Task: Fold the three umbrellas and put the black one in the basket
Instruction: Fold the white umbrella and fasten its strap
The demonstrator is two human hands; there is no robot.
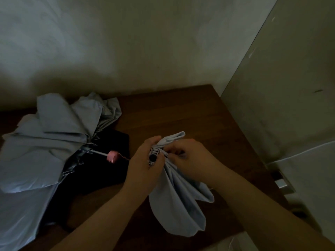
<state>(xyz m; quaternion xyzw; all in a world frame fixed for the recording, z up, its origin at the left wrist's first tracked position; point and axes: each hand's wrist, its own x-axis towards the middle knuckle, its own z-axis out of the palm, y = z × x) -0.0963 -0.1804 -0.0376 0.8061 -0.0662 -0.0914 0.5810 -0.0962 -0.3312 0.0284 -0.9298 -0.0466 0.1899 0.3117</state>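
Note:
A small pale grey umbrella point(178, 200) hangs collapsed over the brown table, its loose cloth drooping toward me. My left hand point(145, 163) is shut around its top, where a black cap shows. My right hand point(190, 158) pinches the gathered cloth right beside it. To the left lies a larger pale grey umbrella point(49, 142), half collapsed, with a pink handle point(112, 156) on a thin shaft pointing right. Under it spreads the black umbrella point(101, 171), flat on the table. No basket is in view.
The brown wooden table point(181, 113) stands in a corner, walls behind and to the right. A pale panel point(290, 105) stands along the table's right edge. The light is dim.

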